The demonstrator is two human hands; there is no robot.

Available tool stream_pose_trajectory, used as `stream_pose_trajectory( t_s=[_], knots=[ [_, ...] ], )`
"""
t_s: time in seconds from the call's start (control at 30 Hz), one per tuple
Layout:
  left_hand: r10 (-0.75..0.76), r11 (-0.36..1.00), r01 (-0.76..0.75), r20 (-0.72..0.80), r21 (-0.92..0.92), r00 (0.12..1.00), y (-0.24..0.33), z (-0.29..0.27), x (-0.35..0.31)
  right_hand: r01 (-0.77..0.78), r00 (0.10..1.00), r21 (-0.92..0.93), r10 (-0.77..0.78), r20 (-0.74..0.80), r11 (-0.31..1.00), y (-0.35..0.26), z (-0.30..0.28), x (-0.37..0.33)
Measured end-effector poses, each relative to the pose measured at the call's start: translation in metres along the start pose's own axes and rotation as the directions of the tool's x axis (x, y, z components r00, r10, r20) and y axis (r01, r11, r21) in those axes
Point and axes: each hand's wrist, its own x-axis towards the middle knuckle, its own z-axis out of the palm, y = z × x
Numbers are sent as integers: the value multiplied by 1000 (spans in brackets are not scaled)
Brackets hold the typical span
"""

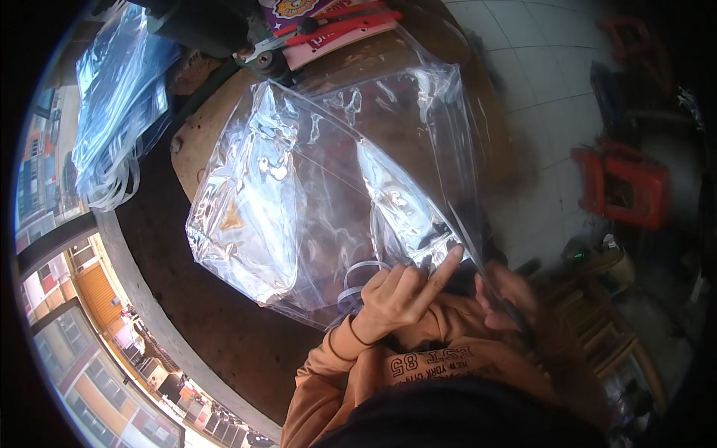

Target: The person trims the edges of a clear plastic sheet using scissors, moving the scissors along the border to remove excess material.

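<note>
A large clear plastic bag (328, 216) with stiff, glossy sides lies spread over the table in front of me. At its near right corner, my left hand (396, 299) has its index finger stretched along the plastic and its other fingers curled in on the bag. Close to its right, my right hand (504, 295), slightly blurred, is closed around a long pointed bladed tool (467, 235) with a dark lower end. Its tip points away from me along the bag's edge; whether it is scissors or a knife cannot be told. A thin looped strip (362, 272) curls beside my left wrist.
The dark body of a machine (202, 26) stands at the table's far side, near red-handled tools (336, 28) and a printed card. More clear plastic pieces (123, 97) hang in a bundle at far left. A red stool (631, 187) is on the tiled floor at right.
</note>
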Motion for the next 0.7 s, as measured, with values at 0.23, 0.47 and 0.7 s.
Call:
stream_pose_trajectory(
  t_s=[0.23, 0.47, 0.7],
  knots=[
    [-4, 1000, 4, 8, -29, 1000, -1, -1, 1, -83, 997, 89, 82, 6, 993, 2, -3, 0],
    [-4, 999, 5, 10, -36, 1000, -1, -3, 1, -217, 976, 297, 205, 73, 930, 9, -9, 3],
    [8, 999, -8, 3, -32, 1000, -2, -3, 1, -211, 977, 333, 190, 96, 919, 9, -9, 2]
  ],
)
